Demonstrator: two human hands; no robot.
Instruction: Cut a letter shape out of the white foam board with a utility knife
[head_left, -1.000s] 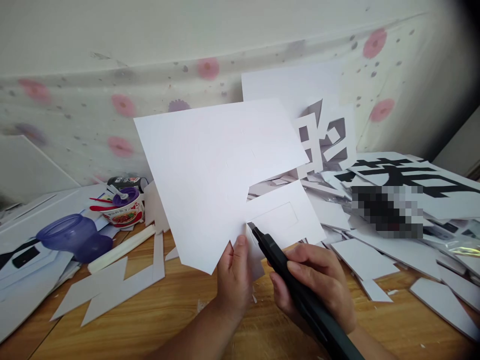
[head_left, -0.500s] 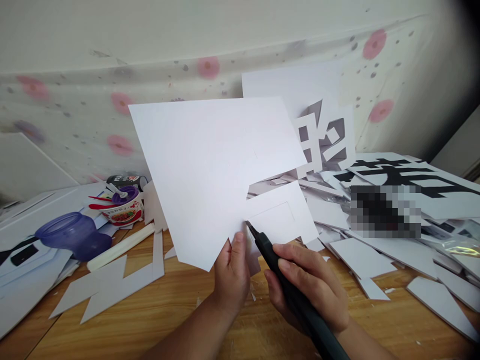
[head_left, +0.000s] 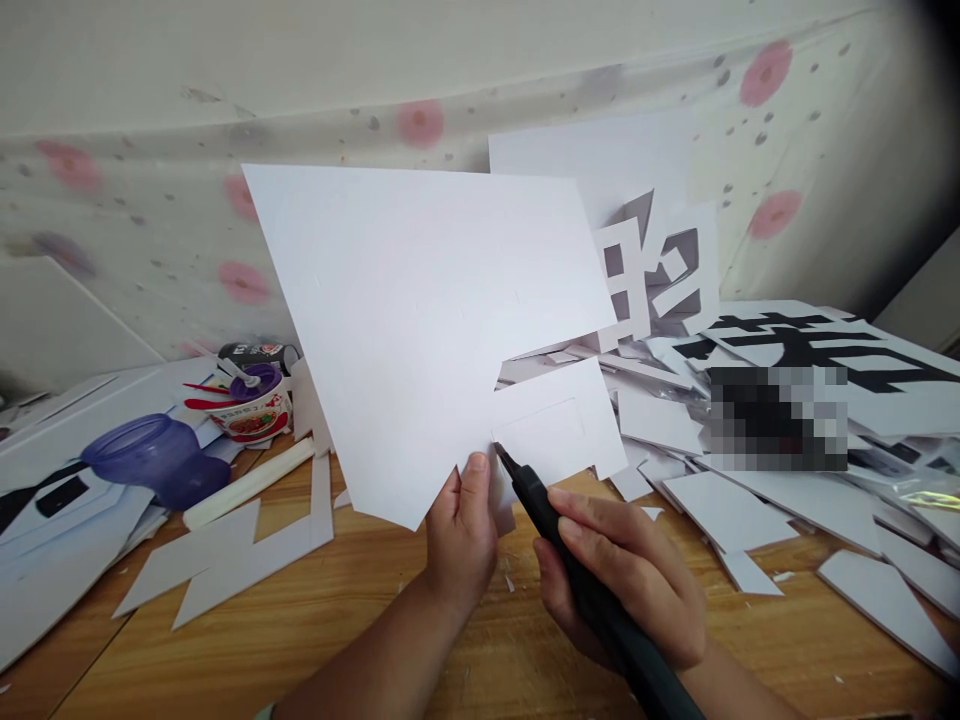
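Note:
My left hand (head_left: 461, 530) pinches the lower edge of a large white foam board (head_left: 390, 310), thumb on the near face, and holds it up above the table. The board has a notch on its right side, and a thin rectangular line is scored in the lower right part. Wrapped in the fingers of my right hand (head_left: 630, 570) is a thick black cutting knife (head_left: 581, 590) with a slim pointed tip. That tip touches the board at the lower left corner of the scored line, just right of my left thumb.
White offcuts (head_left: 720, 510) are heaped at the right, beside boards with black shapes (head_left: 832, 350). Cut-out characters (head_left: 626, 285) stand behind. On the left are a purple jar (head_left: 154, 455), a paper bowl (head_left: 251, 415), a white stick (head_left: 251, 485) and more offcuts on the wooden table (head_left: 360, 610).
The board's upper part has tilted so its top edge is higher, and its right end has shifted slightly left. A short line now shows down the rectangle's left side, near the knife tip.

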